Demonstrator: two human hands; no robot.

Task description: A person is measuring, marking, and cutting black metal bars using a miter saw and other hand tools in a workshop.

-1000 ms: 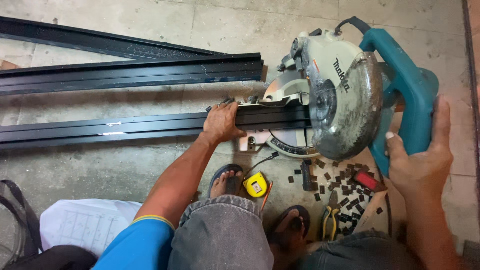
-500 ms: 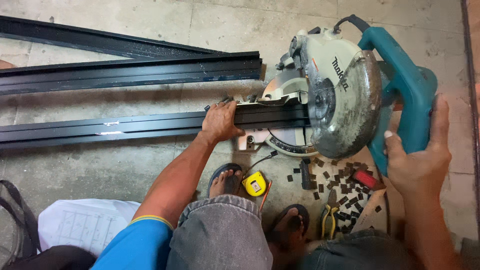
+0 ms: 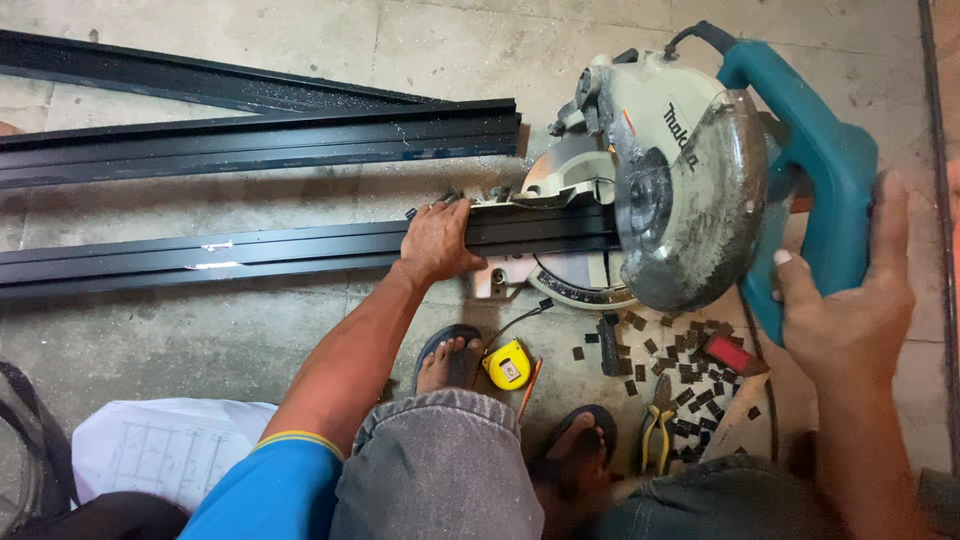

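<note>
Little has moved since the earlier frames: left hand (image 3: 437, 240) stays clamped over the long black aluminium profile (image 3: 250, 255) on the grey-and-teal mitre saw (image 3: 690, 190), right hand (image 3: 850, 300) still wrapping its teal handle (image 3: 815, 170), blade raised.

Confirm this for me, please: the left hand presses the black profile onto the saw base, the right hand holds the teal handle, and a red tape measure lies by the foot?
One detail is wrong. The tape measure is yellow, not red, as the head view shows. The rest holds: the left hand presses the black profile onto the saw base, and the right hand holds the teal handle.
</note>
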